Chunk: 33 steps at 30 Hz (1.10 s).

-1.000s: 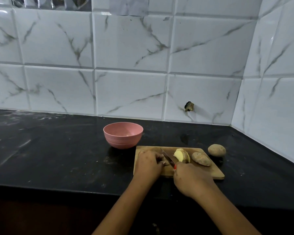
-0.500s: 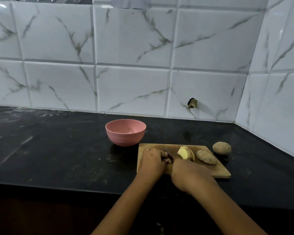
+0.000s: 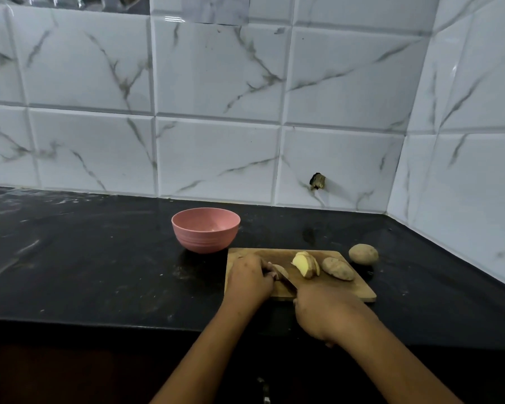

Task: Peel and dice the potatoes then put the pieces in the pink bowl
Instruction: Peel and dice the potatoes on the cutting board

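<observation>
- Pins a potato piece (image 3: 281, 270) to the cutting board (image 3: 350, 288) with the left hand (image 3: 250, 279), fingers curled over it, steadying it.
- Grips the knife (image 3: 287, 284) in the right hand (image 3: 327, 313), fingers wrapped round a hidden handle.
- Has cut slices (image 3: 305, 264) and 1 skin-on potato (image 3: 338, 268) on the board, another potato (image 3: 363, 253) just off it.
- Stands the pink bowl (image 3: 206, 233) just behind the board, apparently empty.
- Cannot tell where blade meets potato.

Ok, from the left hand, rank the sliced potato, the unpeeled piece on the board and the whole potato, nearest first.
1. Sliced potato, just right of the left hand.
2. Unpeeled piece, further right on the board.
3. Whole potato, on the counter past the board.
</observation>
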Tool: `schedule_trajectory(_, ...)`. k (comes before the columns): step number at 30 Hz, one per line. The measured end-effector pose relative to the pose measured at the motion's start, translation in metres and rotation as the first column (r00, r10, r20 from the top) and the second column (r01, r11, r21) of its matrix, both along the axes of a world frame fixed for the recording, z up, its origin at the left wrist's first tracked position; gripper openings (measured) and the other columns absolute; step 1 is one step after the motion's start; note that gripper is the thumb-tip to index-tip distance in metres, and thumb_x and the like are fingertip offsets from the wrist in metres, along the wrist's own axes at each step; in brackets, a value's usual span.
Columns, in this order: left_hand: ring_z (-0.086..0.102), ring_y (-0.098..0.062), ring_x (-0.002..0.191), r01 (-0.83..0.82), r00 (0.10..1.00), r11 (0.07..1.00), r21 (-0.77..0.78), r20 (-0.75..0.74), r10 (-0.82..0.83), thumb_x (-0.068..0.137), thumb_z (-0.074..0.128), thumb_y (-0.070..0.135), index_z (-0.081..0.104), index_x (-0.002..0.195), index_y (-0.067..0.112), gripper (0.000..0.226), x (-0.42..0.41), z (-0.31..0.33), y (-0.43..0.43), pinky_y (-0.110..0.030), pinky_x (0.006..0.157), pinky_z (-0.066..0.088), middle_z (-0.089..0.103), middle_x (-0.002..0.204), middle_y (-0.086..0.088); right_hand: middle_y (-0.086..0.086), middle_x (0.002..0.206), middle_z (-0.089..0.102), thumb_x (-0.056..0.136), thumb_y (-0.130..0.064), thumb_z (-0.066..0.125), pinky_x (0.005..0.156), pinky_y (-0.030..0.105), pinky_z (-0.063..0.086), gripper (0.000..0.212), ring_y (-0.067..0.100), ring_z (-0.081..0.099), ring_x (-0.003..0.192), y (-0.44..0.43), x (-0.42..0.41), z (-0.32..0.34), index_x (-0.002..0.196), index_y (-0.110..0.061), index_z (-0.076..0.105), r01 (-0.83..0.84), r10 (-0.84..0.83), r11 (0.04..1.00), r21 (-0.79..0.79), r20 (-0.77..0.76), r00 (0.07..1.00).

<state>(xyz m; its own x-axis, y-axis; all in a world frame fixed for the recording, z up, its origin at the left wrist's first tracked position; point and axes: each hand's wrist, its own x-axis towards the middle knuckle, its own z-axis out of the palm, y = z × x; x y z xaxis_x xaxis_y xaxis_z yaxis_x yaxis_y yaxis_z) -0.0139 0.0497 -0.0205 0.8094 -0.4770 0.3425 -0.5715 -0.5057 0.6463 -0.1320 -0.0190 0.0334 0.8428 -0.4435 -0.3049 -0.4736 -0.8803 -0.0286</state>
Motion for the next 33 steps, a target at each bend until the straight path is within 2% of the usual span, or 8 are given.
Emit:
schedule_trajectory(2,0.058,-0.005,0.077,-0.028,1.000,0.999,-0.026,0.005,0.028,0.088,0.063,0.019,0.073,0.101,0.014,0.017,-0.001,0.000,0.002,-0.013,0.066,0.042,0.072,0.097,-0.001,0.004,0.085,0.061,0.100,-0.022,0.039,0.076,0.034,0.050,0.018,0.021,0.063,0.080,-0.008,0.000,0.003,0.095,-0.016,0.055,-0.006,0.005,1.000,0.018,0.070,0.998)
schedule_trajectory(4,0.059,-0.005,0.080,-0.043,0.999,0.997,-0.066,0.005,0.043,0.087,0.064,0.018,0.073,0.101,0.013,0.017,-0.002,-0.001,0.003,-0.012,0.069,0.040,0.072,0.099,-0.002,0.004,0.083,0.061,0.101,-0.023,0.036,0.077,0.035,0.050,0.022,0.022,0.065,0.084,-0.013,0.001,0.005,0.096,-0.013,0.055,0.008,-0.014,0.999,0.036,0.152,0.988)
schedule_trajectory(7,0.060,-0.003,0.092,-0.029,0.999,0.992,-0.121,-0.021,0.027,0.086,0.066,0.015,0.071,0.108,0.015,0.023,-0.004,0.000,0.004,-0.010,0.078,0.040,0.070,0.107,0.002,0.003,0.085,0.058,0.101,-0.022,0.035,0.079,0.036,0.053,0.030,0.019,0.063,0.079,-0.017,0.004,0.005,0.123,-0.008,0.051,0.030,-0.030,1.000,0.004,0.240,0.970)
schedule_trajectory(13,0.061,-0.004,0.097,0.026,1.000,0.998,-0.060,0.015,-0.026,0.085,0.068,0.023,0.070,0.109,0.023,0.024,-0.005,-0.001,0.003,-0.012,0.080,0.041,0.069,0.110,0.008,0.002,0.083,0.061,0.101,-0.021,0.038,0.068,0.031,0.047,0.019,0.019,0.064,0.078,-0.019,0.013,-0.005,0.101,-0.016,0.056,0.029,-0.031,0.999,0.022,0.137,0.990)
schedule_trajectory(21,0.060,-0.003,0.097,0.024,0.999,0.999,-0.026,0.041,-0.023,0.088,0.065,0.024,0.069,0.113,0.023,0.025,0.000,-0.003,-0.001,-0.013,0.079,0.041,0.068,0.112,0.008,0.001,0.089,0.057,0.101,-0.024,0.038,0.076,0.034,0.048,0.022,0.020,0.060,0.085,-0.019,0.016,-0.006,0.112,-0.016,0.055,-0.008,0.005,1.000,0.023,0.135,0.991)
schedule_trajectory(26,0.062,-0.005,0.099,0.058,0.998,0.998,-0.035,0.028,-0.057,0.086,0.067,0.019,0.070,0.110,0.018,0.024,0.007,-0.006,-0.005,-0.016,0.087,0.044,0.069,0.112,0.006,0.005,0.072,0.060,0.099,-0.018,0.036,0.073,0.035,0.050,0.019,0.017,0.057,0.058,-0.020,0.022,-0.006,0.096,-0.013,0.054,0.018,-0.026,0.997,0.073,0.103,0.994)
schedule_trajectory(30,0.062,-0.009,0.102,0.097,0.995,0.995,-0.015,0.010,-0.097,0.086,0.067,0.017,0.071,0.108,0.014,0.023,0.010,-0.008,-0.006,-0.025,0.096,0.046,0.069,0.112,0.002,0.009,0.073,0.061,0.097,-0.013,0.038,0.073,0.035,0.052,0.021,0.018,0.057,0.056,-0.017,0.038,-0.003,0.112,-0.008,0.052,0.066,-0.073,0.988,0.141,0.045,0.996)
schedule_trajectory(33,0.064,-0.013,0.098,0.096,0.994,0.995,-0.013,0.058,-0.095,0.084,0.067,0.015,0.074,0.102,0.012,0.019,0.009,-0.008,-0.007,-0.030,0.093,0.047,0.071,0.107,-0.002,0.009,0.066,0.058,0.096,-0.009,0.041,0.069,0.033,0.050,0.021,0.017,0.054,0.051,-0.010,0.043,0.001,0.113,-0.006,0.053,0.070,-0.070,0.992,0.107,-0.003,0.998)
